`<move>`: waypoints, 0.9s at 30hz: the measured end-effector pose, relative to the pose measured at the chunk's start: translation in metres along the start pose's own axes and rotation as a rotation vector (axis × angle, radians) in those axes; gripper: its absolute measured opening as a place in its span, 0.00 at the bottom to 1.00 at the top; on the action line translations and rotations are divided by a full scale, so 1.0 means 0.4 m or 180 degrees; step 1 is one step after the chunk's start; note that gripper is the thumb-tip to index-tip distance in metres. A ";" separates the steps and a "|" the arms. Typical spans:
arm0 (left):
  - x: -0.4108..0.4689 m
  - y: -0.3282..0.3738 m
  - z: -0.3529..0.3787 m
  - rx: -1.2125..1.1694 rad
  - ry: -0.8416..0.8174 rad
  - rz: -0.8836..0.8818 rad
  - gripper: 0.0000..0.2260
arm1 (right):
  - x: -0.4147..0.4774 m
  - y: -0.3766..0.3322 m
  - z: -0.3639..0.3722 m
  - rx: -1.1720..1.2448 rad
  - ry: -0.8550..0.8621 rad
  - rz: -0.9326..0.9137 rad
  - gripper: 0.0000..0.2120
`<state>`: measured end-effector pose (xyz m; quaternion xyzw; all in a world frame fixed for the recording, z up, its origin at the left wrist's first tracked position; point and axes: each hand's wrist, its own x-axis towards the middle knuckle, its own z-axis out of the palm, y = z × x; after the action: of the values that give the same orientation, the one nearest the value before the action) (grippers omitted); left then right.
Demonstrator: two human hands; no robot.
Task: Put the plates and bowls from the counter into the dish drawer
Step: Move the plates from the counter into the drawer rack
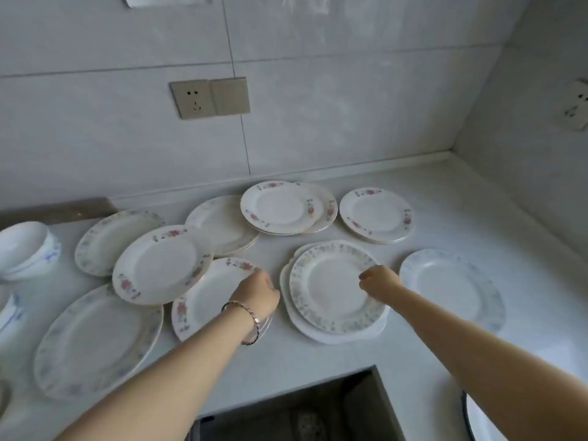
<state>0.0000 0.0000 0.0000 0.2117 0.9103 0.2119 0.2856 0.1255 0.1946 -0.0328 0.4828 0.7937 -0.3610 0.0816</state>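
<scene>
Several white plates lie spread over the pale counter (445, 211). My left hand (254, 292) grips the far rim of a pink-flowered plate (203, 300) near the middle. My right hand (378, 281) pinches the right rim of a grey-patterned plate (331, 284), which sits on top of a wavy-edged white plate (318, 334). More flowered plates (276, 206) are stacked at the back. White bowls (25, 249) are stacked at the far left. Below the counter's front edge is a dark opening (296, 412); the drawer itself cannot be made out.
A lone blue-patterned plate (451, 281) lies to the right of my right hand. A large oval plate (95, 342) sits at the near left. Wall sockets (194, 98) are on the tiled wall behind. A blue-rimmed dish (474, 418) shows at the bottom right.
</scene>
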 end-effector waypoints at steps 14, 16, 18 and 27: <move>0.224 0.054 0.312 -0.0122 -0.0113 -0.1462 0.24 | 0.343 0.077 0.006 -0.0385 -0.0335 0.0353 0.26; 0.220 0.049 0.322 -0.0564 -0.0014 -0.1569 0.22 | 0.352 0.082 0.011 -0.0324 -0.0325 0.0399 0.27; 0.218 0.044 0.320 -0.0993 0.0042 -0.1661 0.21 | 0.354 0.085 0.013 -0.0310 -0.0232 0.0393 0.26; 0.082 -0.062 0.248 -0.1711 -0.0081 -0.1126 0.16 | 0.178 0.078 0.025 -0.0215 0.0223 0.0149 0.21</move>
<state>0.0296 0.0225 -0.1007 -0.0302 0.8408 0.3891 0.3752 0.1121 0.2468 -0.0895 0.5106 0.7962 -0.3148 0.0785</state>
